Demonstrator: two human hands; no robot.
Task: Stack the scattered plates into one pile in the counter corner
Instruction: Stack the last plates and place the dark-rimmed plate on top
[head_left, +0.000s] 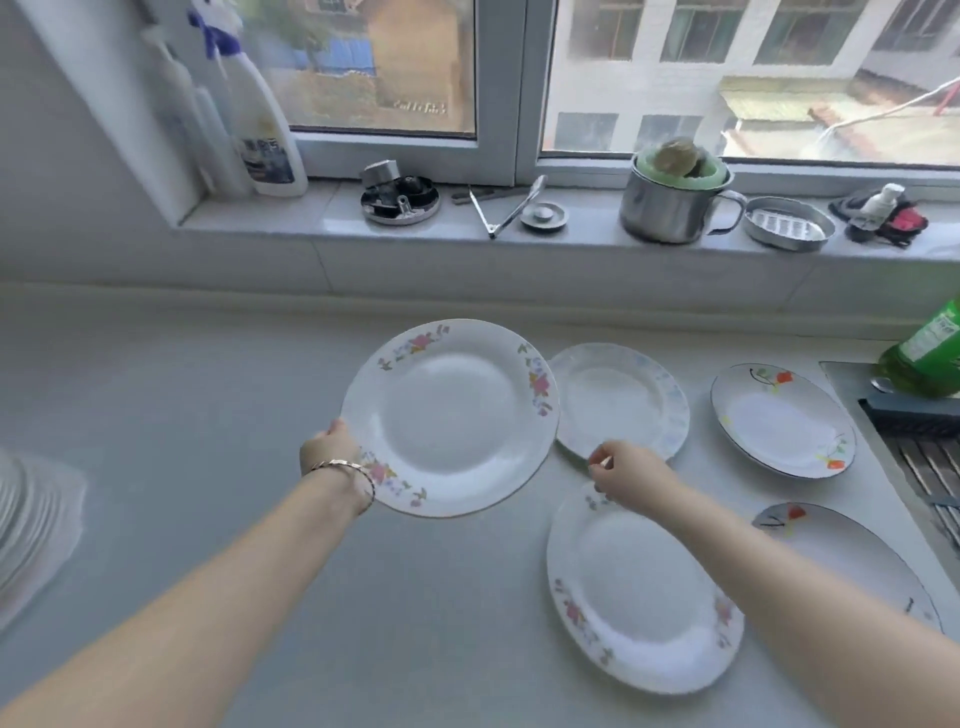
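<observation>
My left hand grips the near-left rim of a white plate with pink flowers, held above the grey counter. My right hand hovers with loosely curled fingers between a pale blue-patterned plate and a second pink-flowered plate; it holds nothing that I can see. Two plates with red flowers lie further right, one near the sink and one partly hidden by my right forearm.
A sink with a green bottle is at the right edge. The windowsill holds a steel mug, tongs, a metal dish and a white spray bottle. The counter corner lies at the far left.
</observation>
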